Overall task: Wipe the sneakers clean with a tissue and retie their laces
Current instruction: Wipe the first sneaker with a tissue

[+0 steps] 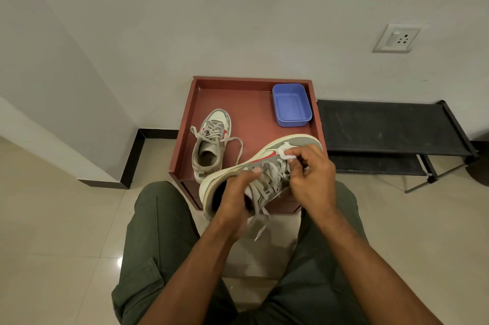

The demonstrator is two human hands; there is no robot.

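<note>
I hold a grey and cream sneaker (267, 158) with a red swoosh on its side above my lap, toe pointing up and right. My left hand (235, 197) grips it at the collar, fingers curled over the opening. My right hand (309, 174) pinches a small white tissue (287, 152) against the sneaker's side near the toe. Its grey laces (260, 221) hang loose below. The second sneaker (211, 142) stands on the red-brown tray top (251, 105), toe away from me, laces undone and spread out.
A blue plastic tub (291, 105) sits at the tray's back right corner. A low black rack (383, 129) stands to the right against the wall. My knees in green trousers (158, 232) flank the red-brown stand. A wall socket (397, 37) is up right.
</note>
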